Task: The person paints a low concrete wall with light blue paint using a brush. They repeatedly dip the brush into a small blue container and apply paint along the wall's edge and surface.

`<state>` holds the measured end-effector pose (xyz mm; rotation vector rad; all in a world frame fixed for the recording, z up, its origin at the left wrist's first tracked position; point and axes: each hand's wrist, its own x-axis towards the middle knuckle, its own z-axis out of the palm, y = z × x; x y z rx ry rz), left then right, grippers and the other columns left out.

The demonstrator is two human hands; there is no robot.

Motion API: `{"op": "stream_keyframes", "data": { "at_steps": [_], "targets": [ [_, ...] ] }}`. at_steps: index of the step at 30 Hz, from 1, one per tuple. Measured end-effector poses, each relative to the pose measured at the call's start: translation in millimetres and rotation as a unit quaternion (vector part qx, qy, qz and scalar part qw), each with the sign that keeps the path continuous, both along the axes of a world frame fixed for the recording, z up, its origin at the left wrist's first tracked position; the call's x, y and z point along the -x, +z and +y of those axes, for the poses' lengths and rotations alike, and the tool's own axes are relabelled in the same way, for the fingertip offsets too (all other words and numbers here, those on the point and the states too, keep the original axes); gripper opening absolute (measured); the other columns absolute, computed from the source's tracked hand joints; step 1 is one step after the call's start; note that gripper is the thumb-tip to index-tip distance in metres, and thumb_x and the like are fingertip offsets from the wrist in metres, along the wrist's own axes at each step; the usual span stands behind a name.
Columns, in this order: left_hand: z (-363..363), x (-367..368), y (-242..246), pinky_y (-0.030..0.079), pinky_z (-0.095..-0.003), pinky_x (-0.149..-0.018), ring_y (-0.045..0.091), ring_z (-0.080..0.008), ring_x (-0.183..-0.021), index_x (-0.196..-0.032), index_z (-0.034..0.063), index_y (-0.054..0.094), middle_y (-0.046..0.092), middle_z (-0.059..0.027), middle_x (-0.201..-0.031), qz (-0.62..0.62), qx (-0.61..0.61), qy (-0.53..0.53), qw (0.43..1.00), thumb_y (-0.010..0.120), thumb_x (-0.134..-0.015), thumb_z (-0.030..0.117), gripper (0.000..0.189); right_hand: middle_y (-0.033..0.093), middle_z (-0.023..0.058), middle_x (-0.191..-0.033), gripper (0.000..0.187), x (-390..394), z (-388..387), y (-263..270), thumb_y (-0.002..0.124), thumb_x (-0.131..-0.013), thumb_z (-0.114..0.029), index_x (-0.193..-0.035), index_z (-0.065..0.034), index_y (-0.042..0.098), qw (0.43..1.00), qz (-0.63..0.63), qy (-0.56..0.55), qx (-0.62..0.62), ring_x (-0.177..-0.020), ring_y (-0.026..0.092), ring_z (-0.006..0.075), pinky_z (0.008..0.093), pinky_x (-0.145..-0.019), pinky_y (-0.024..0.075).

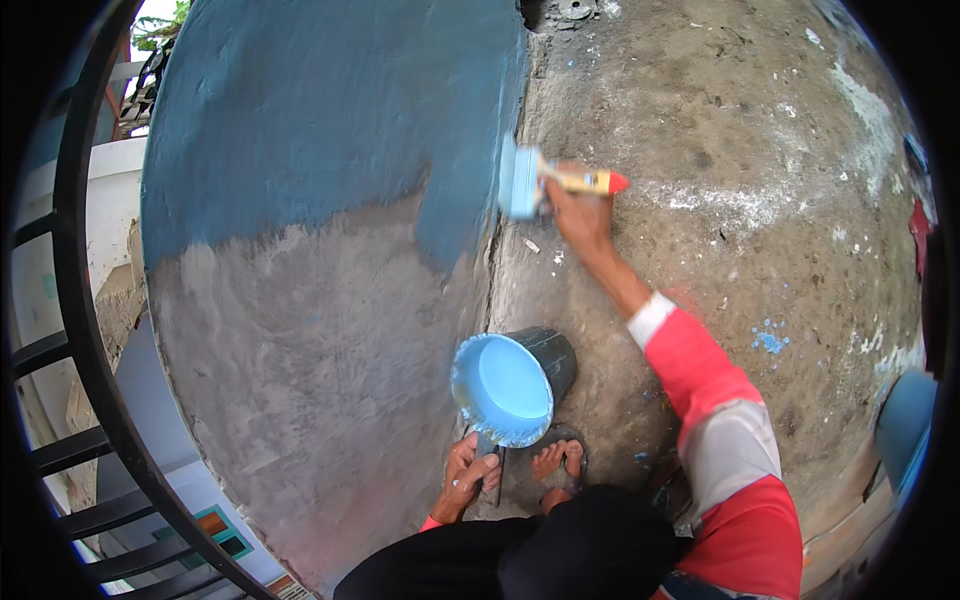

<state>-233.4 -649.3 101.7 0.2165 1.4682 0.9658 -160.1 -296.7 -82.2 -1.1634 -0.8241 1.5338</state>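
My right hand (585, 210) grips a wide flat paintbrush (581, 181) by its yellow handle with a red tip. The brush's bristles, coated light blue, are at the foot of the wall, over the seam with the floor; the brush is motion-blurred. My left hand (466, 474) holds a dark plastic dipper (561, 360) by its short handle. Light blue paint (514, 377) lies inside it, and splashes crust its rim. The upper part of the wall (322, 112) in view is darker blue, while the nearer part is bare grey plaster (322, 375).
A black metal railing (97, 345) curves along the left side. The concrete floor (720, 262) carries white and blue paint spots. My sandalled foot (559, 457) is just below the dipper. A blue container (904, 435) stands at the far right, and rubble (574, 15) lies at the top.
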Motion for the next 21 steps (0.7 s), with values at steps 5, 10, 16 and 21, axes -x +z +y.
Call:
{"op": "stream_keyframes", "data": {
  "at_steps": [5,10,16,21],
  "targets": [
    [-16,1,4,0.035,-0.0259,-0.048,0.042,-0.0083,-0.052,-0.112,-0.0014,0.054,0.046,0.0004,-0.065,0.009,0.015,0.003,1.0,0.064,-0.095,0.013,0.024,0.073,0.0207,-0.095,0.025,-22,-9,15,0.073,-0.086,0.002,-0.109,0.0096,0.066,0.991,0.098,0.051,0.079,-0.07,0.073,0.0188,0.0237,-0.053,0.0603],
    [-2,4,2,0.034,-0.0256,-0.046,0.043,-0.01,-0.052,-0.122,-0.0027,0.056,0.049,-0.003,-0.065,0.033,0.021,-0.027,0.999,0.069,-0.091,0.025,0.044,0.076,0.0161,-0.091,0.028,10,165,2,0.082,-0.082,-0.013,-0.102,0.005,0.072,0.957,0.004,-0.275,-0.097,-0.078,0.074,0.0232,0.0339,-0.071,0.0566],
    [-7,2,8,0.036,-0.0262,-0.049,0.043,-0.0081,-0.053,-0.113,-0.0022,0.054,0.047,0.0003,-0.065,0.006,0.015,-0.009,1.0,0.065,-0.095,0.013,0.026,0.074,0.015,-0.085,0.021,-5,44,15,0.075,-0.085,-0.007,-0.103,0.0024,0.07,0.999,-0.038,-0.027,-0.001,-0.066,0.072,0.0188,0.0298,-0.055,0.0589],
    [-19,7,3,0.036,-0.026,-0.05,0.043,-0.0079,-0.053,-0.117,-0.0029,0.054,0.047,0.0006,-0.065,0.007,-0.002,-0.007,1.0,0.066,-0.094,0.013,0.03,0.073,0.0206,-0.092,0.024,-31,-13,24,0.074,-0.087,-0.004,-0.106,0.0094,0.068,0.985,0.037,0.156,0.059,-0.07,0.073,0.0207,0.0264,-0.053,0.0608]
  ]
}}
